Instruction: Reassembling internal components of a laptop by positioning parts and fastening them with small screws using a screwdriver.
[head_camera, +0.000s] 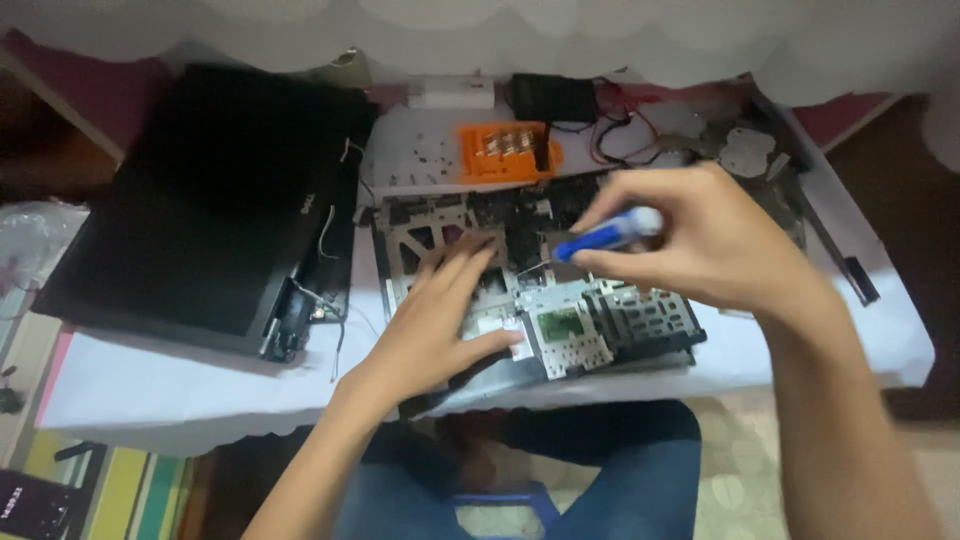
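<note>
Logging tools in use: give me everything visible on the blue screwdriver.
The screwdriver is small, with a blue handle, a white end cap and a thin dark shaft. It looks plastic-handled. The right hand pinches it between its fingers, tilted, cap up to the right, tip down to the left over the opened laptop base. Whether the tip touches the board is blurred. The left hand rests flat on the base beside it.

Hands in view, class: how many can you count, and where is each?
2. The left hand presses flat on the laptop chassis; the right hand holds a blue screwdriver above it. None seems hidden.
</note>
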